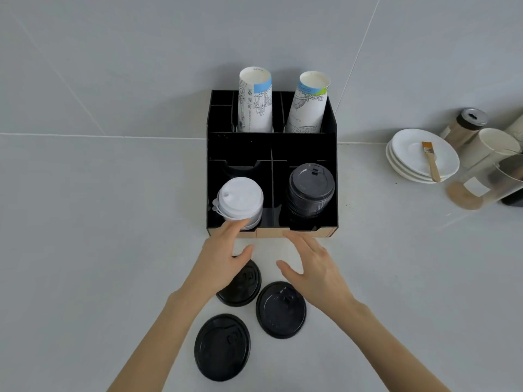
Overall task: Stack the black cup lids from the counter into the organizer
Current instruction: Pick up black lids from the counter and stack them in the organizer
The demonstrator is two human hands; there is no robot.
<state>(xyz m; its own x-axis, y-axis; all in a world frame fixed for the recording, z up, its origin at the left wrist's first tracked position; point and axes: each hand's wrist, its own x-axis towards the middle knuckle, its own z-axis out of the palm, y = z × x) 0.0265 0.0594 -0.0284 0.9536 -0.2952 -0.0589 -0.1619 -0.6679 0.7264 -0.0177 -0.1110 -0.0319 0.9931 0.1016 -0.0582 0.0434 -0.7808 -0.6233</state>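
Black plastic dominates the middle of the pale grey counter (85,250): an organizer (334,154) stands with its back against the wall at the counter's far edge, and three loose black cup lids lie flat just in front of it, toward the near edge. The farthest lid (246,290) is half covered by the left hand (223,258), which hovers over it with fingers spread and relaxed, gripping nothing. The middle lid (278,312) lies just beside the first, its far right rim under the right hand (314,267), likewise loose and empty, palm turned inward toward the other hand. The nearest lid (222,346) lies alone, uncovered, closer to the near edge. Inside the organizer, the front right compartment holds a stack of black lids (310,190), and the front left one a stack of white lids (240,200), whose lower edge the left fingertips overlap. Two printed paper cup stacks (254,103) lean out of the back compartments. Toward the counter's right edge sit stacked white saucers (407,162) with a small brush (431,161) on top, a shaker jar (467,125) and a clear container (481,188), well apart from the lids.
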